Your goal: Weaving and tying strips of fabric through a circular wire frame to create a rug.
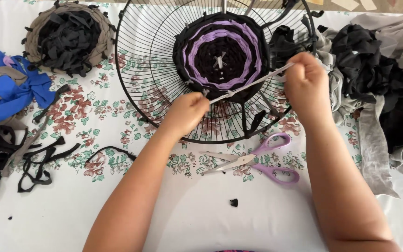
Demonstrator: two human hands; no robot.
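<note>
Left hand and right hand each pinch one end of a pale fabric strip, fingers pressed together, holding it taut, evidently to keep tension. The strip crosses just in front of the black-and-purple woven disc on a wire fan guard. Purple-handled scissors lie below the grip, apart, on the floral tablecloth.

The place is a home craft table: a floral tablecloth covers it, with fabric scraps at right and scissors at centre.
</note>
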